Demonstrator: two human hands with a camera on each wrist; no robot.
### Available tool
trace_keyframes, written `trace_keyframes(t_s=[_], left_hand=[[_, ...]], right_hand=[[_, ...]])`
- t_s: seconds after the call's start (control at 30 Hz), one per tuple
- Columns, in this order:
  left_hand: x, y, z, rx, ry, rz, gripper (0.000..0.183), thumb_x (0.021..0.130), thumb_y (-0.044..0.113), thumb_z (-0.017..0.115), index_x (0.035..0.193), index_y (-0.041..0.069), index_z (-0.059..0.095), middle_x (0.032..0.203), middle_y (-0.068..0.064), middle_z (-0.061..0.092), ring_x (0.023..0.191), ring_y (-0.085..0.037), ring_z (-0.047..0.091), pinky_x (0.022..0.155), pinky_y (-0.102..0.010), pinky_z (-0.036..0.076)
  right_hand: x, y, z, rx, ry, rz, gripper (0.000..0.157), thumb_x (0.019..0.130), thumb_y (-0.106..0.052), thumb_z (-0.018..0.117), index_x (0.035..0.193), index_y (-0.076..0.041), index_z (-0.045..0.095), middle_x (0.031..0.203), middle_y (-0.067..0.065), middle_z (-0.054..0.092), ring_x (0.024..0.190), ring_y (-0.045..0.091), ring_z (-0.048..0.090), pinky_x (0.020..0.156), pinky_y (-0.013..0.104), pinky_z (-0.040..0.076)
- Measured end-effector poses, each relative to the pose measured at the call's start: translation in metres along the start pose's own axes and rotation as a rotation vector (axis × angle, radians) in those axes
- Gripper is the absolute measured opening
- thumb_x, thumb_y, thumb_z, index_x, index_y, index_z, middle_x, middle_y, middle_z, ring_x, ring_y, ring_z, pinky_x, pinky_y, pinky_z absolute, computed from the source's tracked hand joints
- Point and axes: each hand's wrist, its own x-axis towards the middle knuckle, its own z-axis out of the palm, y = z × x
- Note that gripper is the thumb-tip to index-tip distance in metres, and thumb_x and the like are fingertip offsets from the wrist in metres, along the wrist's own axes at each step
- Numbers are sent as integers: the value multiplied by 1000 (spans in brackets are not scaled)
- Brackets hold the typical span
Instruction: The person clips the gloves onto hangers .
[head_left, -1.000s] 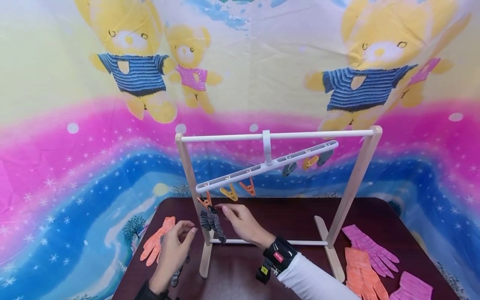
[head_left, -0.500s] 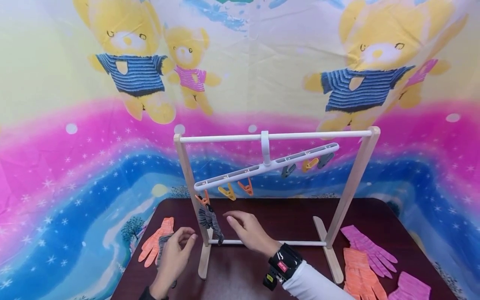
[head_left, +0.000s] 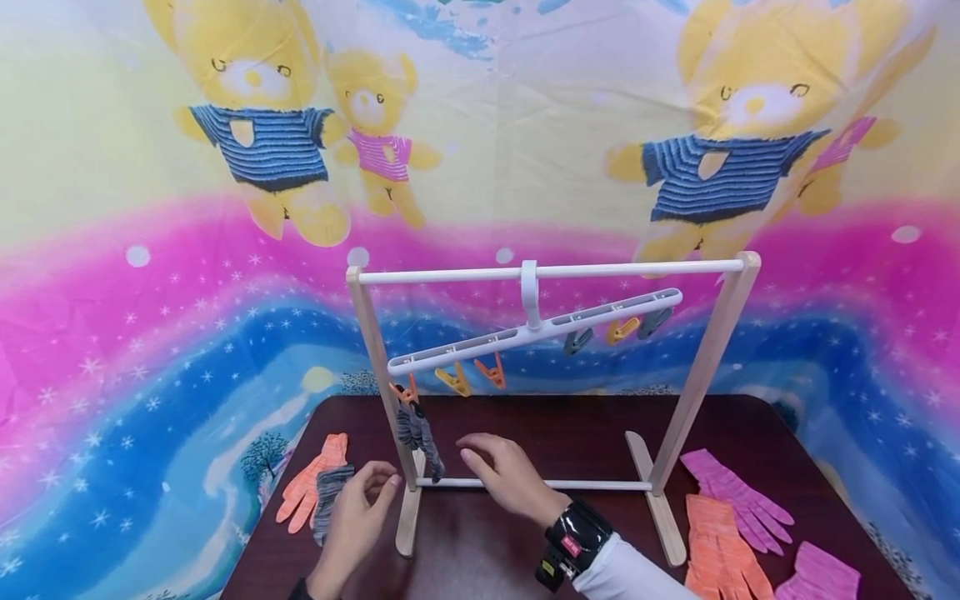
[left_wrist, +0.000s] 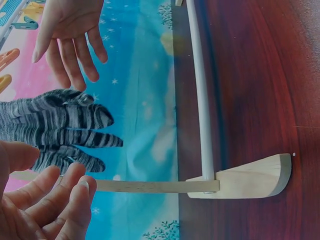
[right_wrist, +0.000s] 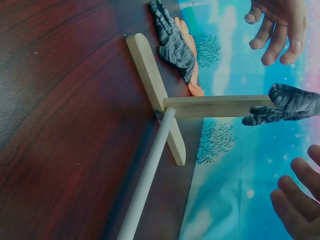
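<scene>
A grey-and-black striped knit glove [head_left: 417, 431] hangs by an orange clip [head_left: 405, 393] from the low left end of the white hanger [head_left: 480, 340]. The left wrist view shows this hanging glove [left_wrist: 65, 127] with its fingers dangling between my two hands. My left hand [head_left: 354, 517] hovers left of it with loosely bent fingers, holding nothing. To the glove's right, my right hand [head_left: 513, 477] is apart from it, fingers relaxed and nothing in them. Partly behind my left hand in the head view, another grey striped glove [right_wrist: 175, 45] lies over an orange glove [head_left: 311, 483] on the table.
The hanger hooks over the top bar of a wooden rack [head_left: 708, 375] and tilts up to the right. Yellow, orange and grey clips hang along it with nothing in them. Two pink gloves [head_left: 738, 504] and an orange glove [head_left: 723, 546] lie on the table's right side.
My right hand has drawn back right and down, away from the hanging glove and clip. The left hand has lowered slightly. The hanger's left end has risen a little.
</scene>
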Motion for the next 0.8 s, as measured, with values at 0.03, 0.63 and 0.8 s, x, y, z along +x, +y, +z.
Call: trace_keyframes(t_s=[0.03,0.63,0.8], left_hand=[[0,0,0,9,1,-4,18,90,31,59,99,15,64,91,4,65,86,-9,63,74,-33,49],[-8,-10,12,60,-23,23,16,90,25,60,99,12,64,89,3,66,83,-9,63,73,-33,51],[-12,-12,16,70,-36,26,16,90,27,60,98,14,64,90,4,66,83,-8,63,73,-31,52]], right_hand=[[-1,0,0,1,-1,3,46,98,-46,38,122,-16,63,119,-4,63,114,9,55,95,37,44],[-22,19,5,-89,-15,10,42,97,-44,40,120,-18,64,120,-3,63,115,12,55,95,38,43],[-28,22,5,-101,-27,17,45,97,-47,40,120,-17,63,121,-3,63,115,13,55,94,40,43]])
